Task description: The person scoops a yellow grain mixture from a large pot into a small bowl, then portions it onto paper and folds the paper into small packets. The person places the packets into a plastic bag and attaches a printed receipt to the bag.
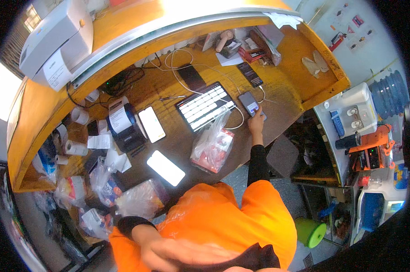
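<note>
My right hand reaches over the desk, with a fingertip on the screen of a grey smartphone; it does not appear to grip the phone. Blurred and close to the camera, my left hand lies across the front of my orange clothing, near black fabric; whether it holds anything is unclear. A tablet with a grid of white tiles lies left of the phone. Below the tablet is a red and white box in a clear plastic bag. Two smartphones with bright screens lie further left.
A black receipt printer, paper rolls and bagged packages occupy the desk's left side. White cables loop behind the tablet. Another smartphone lies at the back. A raised wooden shelf borders the desk; a green bin stands at right.
</note>
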Action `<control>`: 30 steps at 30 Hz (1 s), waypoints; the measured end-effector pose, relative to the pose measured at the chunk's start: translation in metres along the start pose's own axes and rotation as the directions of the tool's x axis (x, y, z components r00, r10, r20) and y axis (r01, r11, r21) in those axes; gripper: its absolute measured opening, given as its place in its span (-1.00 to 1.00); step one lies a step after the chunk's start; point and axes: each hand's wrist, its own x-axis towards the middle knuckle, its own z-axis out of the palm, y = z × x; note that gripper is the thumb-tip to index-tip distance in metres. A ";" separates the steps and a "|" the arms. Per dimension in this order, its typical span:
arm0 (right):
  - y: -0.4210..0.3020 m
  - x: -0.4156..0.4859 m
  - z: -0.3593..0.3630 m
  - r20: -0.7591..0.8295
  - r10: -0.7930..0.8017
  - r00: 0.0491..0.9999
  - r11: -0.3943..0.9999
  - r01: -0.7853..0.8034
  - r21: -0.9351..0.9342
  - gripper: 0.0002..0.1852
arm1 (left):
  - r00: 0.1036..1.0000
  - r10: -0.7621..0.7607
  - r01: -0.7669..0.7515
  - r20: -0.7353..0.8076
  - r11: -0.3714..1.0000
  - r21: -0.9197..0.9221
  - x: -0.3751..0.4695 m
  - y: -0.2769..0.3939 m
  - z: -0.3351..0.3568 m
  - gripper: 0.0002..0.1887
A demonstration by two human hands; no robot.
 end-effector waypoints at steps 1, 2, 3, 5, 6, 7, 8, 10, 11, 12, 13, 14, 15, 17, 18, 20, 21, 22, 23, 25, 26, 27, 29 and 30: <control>-0.004 0.000 -0.004 -0.020 -0.015 1.000 1.000 0.015 0.019 -0.13 | 0.994 -0.037 0.038 -0.099 0.999 0.001 0.004 0.001 0.003 -0.47; -0.010 0.001 -0.007 -0.068 -0.035 0.997 0.997 0.040 0.061 -0.18 | 0.992 0.105 -0.098 -0.071 0.991 0.091 0.010 0.003 0.005 -0.49; -0.019 0.001 -0.012 -0.137 -0.067 0.988 0.989 0.084 0.121 -0.20 | 0.985 0.154 -0.144 -0.072 0.982 0.121 0.015 0.005 0.005 -0.50; -0.043 0.003 -0.021 -0.262 -0.118 0.958 0.954 0.183 0.239 -0.24 | 0.963 0.257 -0.237 -0.082 0.951 0.197 0.026 0.010 0.005 -0.52; -0.062 0.006 -0.023 -0.350 -0.102 0.931 0.909 0.230 0.348 -0.35 | 0.942 0.322 -0.298 -0.096 0.933 0.203 0.032 0.009 0.004 -0.52; -0.080 0.007 -0.025 -0.313 -0.103 0.944 0.861 0.242 0.448 -0.39 | 0.917 0.384 -0.356 -0.111 0.910 0.210 0.037 0.009 0.003 -0.53; -0.099 0.007 -0.027 -0.275 -0.104 0.956 0.802 0.244 0.545 -0.43 | 0.888 0.442 -0.410 -0.123 0.885 0.220 0.038 0.012 0.002 -0.53; -0.143 0.001 -0.022 -0.289 -0.190 0.938 0.691 0.337 0.640 -0.60 | 0.919 0.355 -0.312 -0.171 0.920 0.237 0.038 0.018 0.003 -0.52; -0.163 -0.007 -0.018 -0.219 -0.288 0.932 0.661 0.359 0.659 -0.64 | 0.932 0.310 -0.261 -0.190 0.935 0.241 0.038 0.021 0.006 -0.52; -0.183 -0.015 -0.012 -0.162 -0.402 0.901 0.596 0.392 0.701 -0.67 | 0.904 0.355 -0.298 -0.240 0.923 0.244 0.040 0.022 0.010 -0.53; -0.200 -0.026 -0.006 -0.056 -0.546 0.836 0.545 0.406 0.734 -0.70 | 0.870 0.399 -0.334 -0.290 0.909 0.250 0.043 0.021 0.015 -0.53; -0.219 -0.042 0.005 -0.006 -0.649 0.761 0.474 0.411 0.779 -0.68 | 0.830 0.443 -0.369 -0.340 0.892 0.261 0.048 0.020 0.021 -0.54; -0.236 -0.059 0.017 0.065 -0.739 0.671 0.437 0.405 0.803 -0.63 | 0.783 0.485 -0.404 -0.388 0.872 0.275 0.054 0.016 0.025 -0.55; -0.253 -0.095 0.037 0.326 -0.846 0.422 0.517 0.495 0.699 -0.58 | 0.696 0.582 -0.470 -0.420 0.812 0.346 0.063 0.011 0.027 -0.55; -0.264 -0.114 0.051 0.396 -0.849 0.351 0.522 0.676 0.521 -0.55 | 0.658 0.636 -0.498 -0.403 0.769 0.401 0.066 0.008 0.025 -0.56; -0.271 -0.140 0.069 0.447 -0.855 0.265 0.513 0.562 0.649 -0.45 | 0.688 0.680 -0.498 -0.254 0.696 0.517 0.060 0.006 0.012 -0.52; -0.273 -0.150 0.075 0.524 -0.825 0.211 0.559 0.446 0.699 -0.43 | 0.731 0.655 -0.475 -0.190 0.689 0.547 0.054 0.007 0.005 -0.48; -0.277 -0.158 0.081 0.543 -0.812 0.216 0.573 0.474 0.669 -0.42 | 0.825 0.543 -0.393 -0.158 0.752 0.529 0.037 0.015 0.001 -0.39; -0.283 -0.165 0.085 0.564 -0.795 0.224 0.591 0.501 0.632 -0.41 | 0.875 0.451 -0.281 -0.179 0.772 0.571 0.024 0.020 -0.002 -0.34; -0.294 -0.174 0.089 0.574 -0.738 0.355 0.674 0.341 0.656 -0.45 | 0.920 0.284 -0.018 -0.269 0.717 0.696 0.000 0.027 -0.013 -0.30; -0.305 -0.177 0.092 0.394 -0.805 0.443 0.559 0.343 0.755 -0.52 | 0.870 0.198 0.207 -0.451 0.684 0.700 -0.013 0.030 -0.019 -0.32; -0.316 -0.182 0.094 0.274 -0.765 0.583 0.445 0.171 0.879 -0.64 | 0.758 0.135 0.468 -0.638 0.570 0.676 -0.026 0.033 -0.026 -0.34; -0.342 -0.188 0.097 0.008 -0.706 0.708 0.385 0.374 0.844 -0.73 | 0.230 0.343 0.738 -0.911 0.549 0.393 -0.050 0.022 -0.055 -0.50; -0.356 -0.193 0.099 -0.040 -0.712 0.701 0.359 0.412 0.837 -0.74 | 0.135 0.485 0.855 -0.864 0.384 0.348 -0.069 0.019 -0.078 -0.57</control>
